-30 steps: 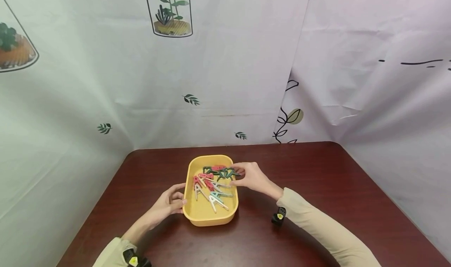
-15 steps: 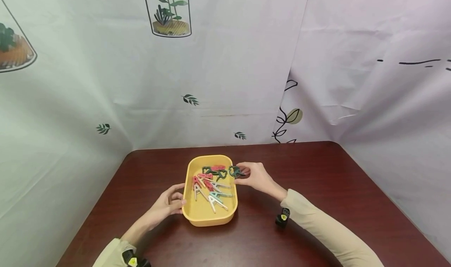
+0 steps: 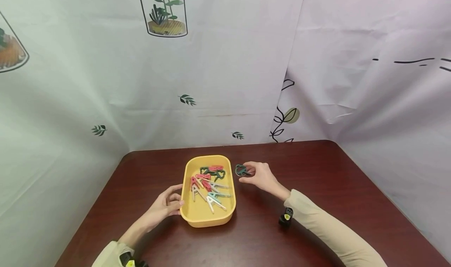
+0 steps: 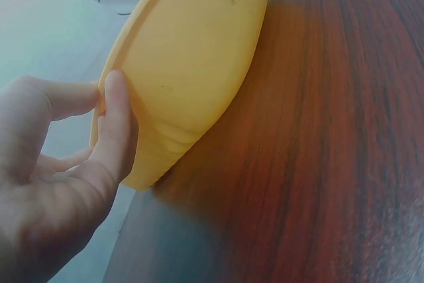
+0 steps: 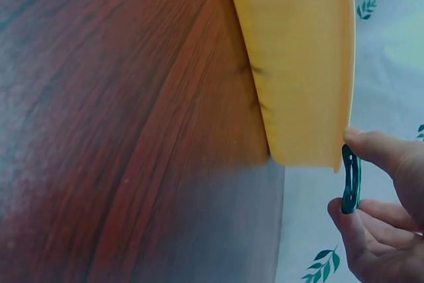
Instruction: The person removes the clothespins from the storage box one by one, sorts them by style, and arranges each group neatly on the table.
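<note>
A yellow plastic tray [image 3: 210, 223] rests on the table in the head view. My left hand [image 3: 166, 202] grips its left rim; in the left wrist view the thumb lies against the tray's outer wall [image 4: 192, 51]. Just off the right rim, my right hand [image 3: 261, 177] pinches a dark green clip [image 3: 241, 170] with a rounded, looped shape between thumb and fingers. The right wrist view shows this green clip [image 5: 352, 180] edge-on, beside the tray's upper edge. Inside the tray lie red clothespins [image 3: 203, 176], a white clothespin [image 3: 215, 203] and other dark green clips [image 3: 219, 174].
The dark red-brown wooden table [image 3: 299, 169] carries the tray near its middle. Behind it and at both sides hangs a pale cloth [image 3: 225, 83] printed with plants. Black wrist devices [image 3: 285, 217] sit at both cuffs.
My right hand has lifted the green clip out of the tray, over the right rim and away to the right. My left hand has kept its grip on the tray.
</note>
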{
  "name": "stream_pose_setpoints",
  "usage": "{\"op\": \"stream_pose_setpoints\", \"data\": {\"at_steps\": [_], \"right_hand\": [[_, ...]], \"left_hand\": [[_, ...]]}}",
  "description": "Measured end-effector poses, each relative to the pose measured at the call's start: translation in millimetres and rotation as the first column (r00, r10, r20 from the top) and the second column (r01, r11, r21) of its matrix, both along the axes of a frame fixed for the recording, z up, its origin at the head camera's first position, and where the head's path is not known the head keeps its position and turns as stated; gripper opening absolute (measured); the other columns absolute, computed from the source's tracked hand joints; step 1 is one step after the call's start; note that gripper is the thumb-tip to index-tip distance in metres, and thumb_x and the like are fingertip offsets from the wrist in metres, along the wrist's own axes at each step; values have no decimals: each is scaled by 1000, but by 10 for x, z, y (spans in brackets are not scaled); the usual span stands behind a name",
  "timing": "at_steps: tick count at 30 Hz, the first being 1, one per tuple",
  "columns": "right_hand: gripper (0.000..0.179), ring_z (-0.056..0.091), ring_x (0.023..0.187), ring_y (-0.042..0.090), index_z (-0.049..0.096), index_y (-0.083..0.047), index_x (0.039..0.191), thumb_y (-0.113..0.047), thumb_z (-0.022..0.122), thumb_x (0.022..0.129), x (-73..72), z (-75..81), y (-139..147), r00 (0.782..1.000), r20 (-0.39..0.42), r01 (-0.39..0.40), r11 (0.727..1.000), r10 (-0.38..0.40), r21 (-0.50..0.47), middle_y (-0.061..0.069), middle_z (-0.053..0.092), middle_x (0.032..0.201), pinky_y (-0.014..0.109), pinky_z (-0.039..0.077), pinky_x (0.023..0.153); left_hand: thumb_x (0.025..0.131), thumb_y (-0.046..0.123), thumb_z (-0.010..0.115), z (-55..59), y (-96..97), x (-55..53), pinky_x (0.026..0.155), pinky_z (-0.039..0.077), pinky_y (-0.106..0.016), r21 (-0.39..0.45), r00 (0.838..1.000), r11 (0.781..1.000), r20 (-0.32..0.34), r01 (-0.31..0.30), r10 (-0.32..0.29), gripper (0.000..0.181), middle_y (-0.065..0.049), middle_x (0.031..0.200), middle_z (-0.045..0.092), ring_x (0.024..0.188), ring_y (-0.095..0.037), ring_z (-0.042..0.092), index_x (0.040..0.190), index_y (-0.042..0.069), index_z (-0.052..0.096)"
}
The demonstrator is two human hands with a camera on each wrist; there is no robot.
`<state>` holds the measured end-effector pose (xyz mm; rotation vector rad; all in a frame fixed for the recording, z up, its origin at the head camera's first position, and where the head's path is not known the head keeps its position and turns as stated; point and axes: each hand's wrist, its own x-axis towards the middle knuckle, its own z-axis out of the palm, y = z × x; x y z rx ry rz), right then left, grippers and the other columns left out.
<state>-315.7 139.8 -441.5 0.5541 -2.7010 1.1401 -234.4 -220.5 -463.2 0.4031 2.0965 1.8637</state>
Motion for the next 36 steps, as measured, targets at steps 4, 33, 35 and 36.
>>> {"op": "stream_pose_setpoints", "data": {"at_steps": [4, 33, 35, 36], "right_hand": [[54, 68, 84, 17, 67, -4, 116, -26, 86, 71, -13, -19, 35, 999, 12, 53, 999, -52, -4, 10, 72, 96, 34, 58, 75], [50, 68, 86, 25, 67, 4, 109, -26, 84, 74, -217, -208, 220, 974, 29, 225, 973, -227, 60, 17, 71, 97, 39, 57, 73], [50, 68, 85, 24, 66, 5, 109, -25, 83, 74, -229, -205, 218, 970, 31, 237, 969, -240, 71, 18, 71, 97, 38, 57, 72], [50, 67, 84, 24, 66, 6, 110, -25, 83, 74, -233, -202, 217, 969, 31, 243, 967, -246, 80, 18, 71, 98, 38, 57, 71]], "left_hand": [[95, 5, 58, 3, 5, 2, 78, 59, -33, -6, 1000, 1000, 5, -1, 1, 66, -18, 105, 58, 91, -15, 68, 147, -5, 19], [94, 6, 58, -28, -5, 2, 77, 59, -32, 3, 1000, 1000, -4, -6, 6, 65, -15, 104, 58, 89, -14, 68, 147, -3, 20], [94, 6, 59, -32, -5, 1, 77, 59, -33, 4, 1000, 1000, -6, -5, 5, 65, -14, 103, 58, 89, -14, 68, 146, -4, 20], [94, 7, 59, -35, -5, 1, 77, 59, -33, 5, 1000, 1000, -7, -5, 5, 66, -14, 103, 58, 89, -14, 68, 146, -4, 20]]}}
